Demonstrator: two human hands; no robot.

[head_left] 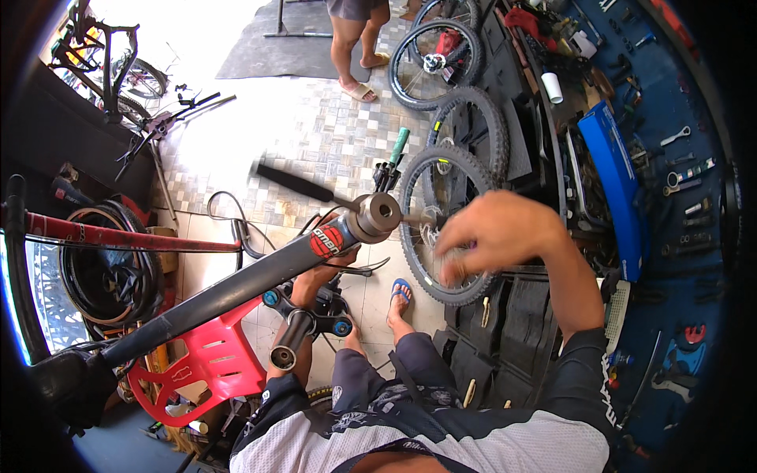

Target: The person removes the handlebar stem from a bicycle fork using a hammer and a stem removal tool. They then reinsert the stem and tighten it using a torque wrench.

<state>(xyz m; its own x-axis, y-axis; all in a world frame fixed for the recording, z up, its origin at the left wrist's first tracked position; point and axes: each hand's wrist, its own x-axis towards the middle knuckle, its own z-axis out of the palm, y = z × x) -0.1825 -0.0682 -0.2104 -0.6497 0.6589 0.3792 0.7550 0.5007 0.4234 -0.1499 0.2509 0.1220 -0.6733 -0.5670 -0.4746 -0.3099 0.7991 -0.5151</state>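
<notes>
The metal tool (374, 217) is already on the bike tube (229, 290); what's left doesn't show. The right hand (505, 231) looks loose and empty nearby. The left hand (318, 276), under the tube, hides its grip.

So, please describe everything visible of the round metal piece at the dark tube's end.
The round metal piece is thick and grey-brown, with a dark hole in its face. It sits at the end of the dark tube. A black-handled bar seems to meet its left side; the blurred right hand appears apart.
</notes>
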